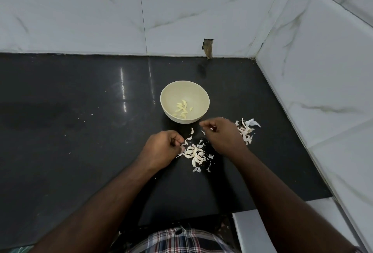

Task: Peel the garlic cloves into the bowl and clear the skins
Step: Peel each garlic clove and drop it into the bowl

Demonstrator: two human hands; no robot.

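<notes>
A cream bowl [184, 101] is sitting on the black tabletop [80, 131] just beyond both hands, holding peeled garlic cloves [182, 109]. The left hand [161, 149] is curling its grip, pinching a skin at the edge of the garlic skins [196, 155]. The right hand [222, 135] is pinching something too small to tell; more skins [245, 129] are lying behind it.

No readable text, label, brand, number or sign anywhere in view.
</notes>
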